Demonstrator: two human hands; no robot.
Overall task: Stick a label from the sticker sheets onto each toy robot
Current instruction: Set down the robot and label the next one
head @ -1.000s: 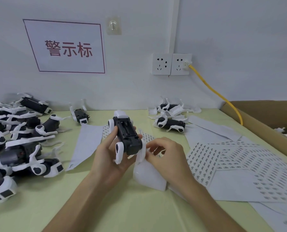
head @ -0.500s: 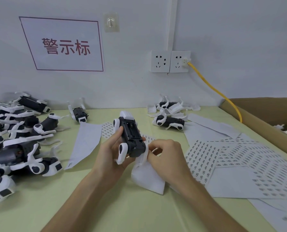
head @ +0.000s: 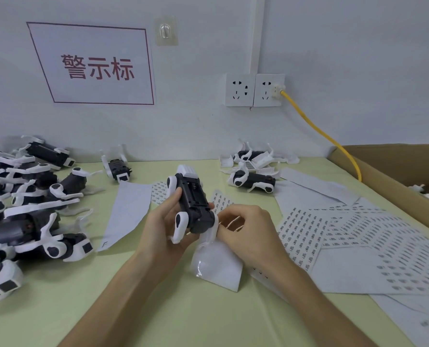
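Observation:
My left hand [head: 163,226] grips a black toy robot [head: 193,201] with white legs, belly up, above the middle of the table. My right hand [head: 246,234] has curled fingers at the robot's near end and pinches a white sticker sheet [head: 218,266] that hangs down from there. Whether a label is on a fingertip is hidden. More sticker sheets [head: 358,236] with rows of small dark labels lie spread to the right.
Several toy robots are heaped at the left [head: 28,209], one stands at the back [head: 117,169], two lie at the back right [head: 253,181]. A blank sheet [head: 128,211] lies left of centre. A cardboard box [head: 393,176] borders the right; a yellow cable [head: 321,131] runs from the wall socket.
The held robot and both hands have shifted slightly to the right and nearer; the right hand's fingers have closed in tighter at the robot's near end.

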